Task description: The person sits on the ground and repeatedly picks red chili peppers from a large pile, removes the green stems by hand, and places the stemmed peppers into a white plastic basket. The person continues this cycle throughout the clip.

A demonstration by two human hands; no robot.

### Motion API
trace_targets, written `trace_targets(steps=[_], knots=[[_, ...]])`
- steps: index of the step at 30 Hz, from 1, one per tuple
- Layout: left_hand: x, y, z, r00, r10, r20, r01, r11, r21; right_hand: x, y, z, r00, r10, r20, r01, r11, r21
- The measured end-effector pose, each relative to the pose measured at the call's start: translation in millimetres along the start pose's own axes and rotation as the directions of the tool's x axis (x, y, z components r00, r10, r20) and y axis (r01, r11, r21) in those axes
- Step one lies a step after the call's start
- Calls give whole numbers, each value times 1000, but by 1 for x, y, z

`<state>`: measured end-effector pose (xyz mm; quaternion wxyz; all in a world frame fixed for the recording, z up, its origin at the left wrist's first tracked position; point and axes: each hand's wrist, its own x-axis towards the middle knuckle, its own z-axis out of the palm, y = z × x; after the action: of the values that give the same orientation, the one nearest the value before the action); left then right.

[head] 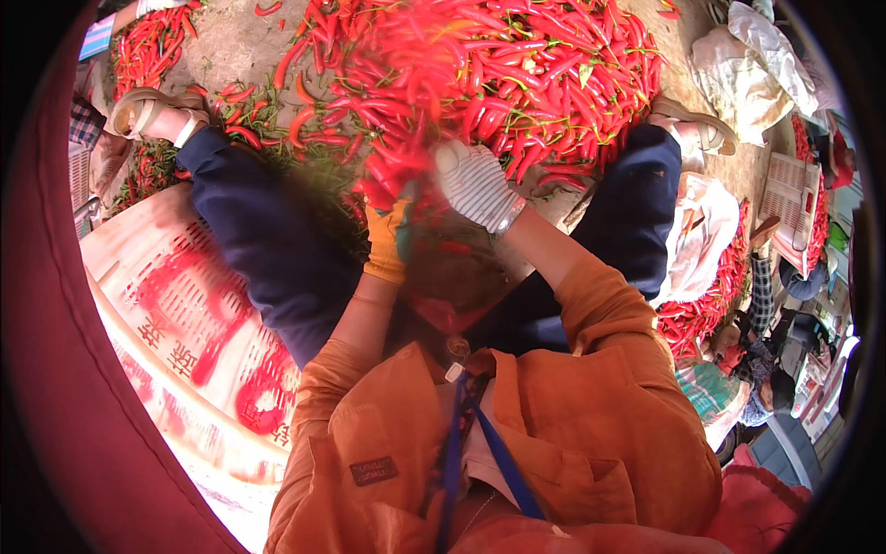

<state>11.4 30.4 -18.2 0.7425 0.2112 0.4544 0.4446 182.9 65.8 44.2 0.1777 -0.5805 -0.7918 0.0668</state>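
Observation:
A large heap of red chili peppers with green stems (547,76) lies on the ground between my spread legs. My left hand (391,235), in a yellow and green glove, is at the heap's near edge with red chili peppers (379,192) at its fingers; a red blur hides part of the grip. My right hand (474,180), in a white ribbed glove, rests against the near side of the heap, fingers curled; whether it holds a pepper cannot be seen. Green stems and loose peppers (315,138) are scattered left of the heap.
A white plastic crate with red stains (208,311) stands beside my left leg. Filled white sacks (740,76) and another crate (789,190) are at the right. Other people sit at both sides; a smaller pepper pile (149,52) lies at the upper left.

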Motion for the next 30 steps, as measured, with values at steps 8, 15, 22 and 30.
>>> trace_targets(steps=[8,15,22,30], knots=[[-32,58,50,983,-177,-49,148,923,-355,-15,-28,-38,967,-192,169,167,974,152],[-58,77,53,995,-38,88,58,968,-244,-29,-37,-80,986,-163,23,158,978,134],[-76,63,9,993,-8,121,11,1000,-20,-34,-57,-128,775,-616,140,601,787,138],[-92,72,7,974,-103,201,185,873,-451,-78,-72,-157,988,-144,-49,152,921,359]])
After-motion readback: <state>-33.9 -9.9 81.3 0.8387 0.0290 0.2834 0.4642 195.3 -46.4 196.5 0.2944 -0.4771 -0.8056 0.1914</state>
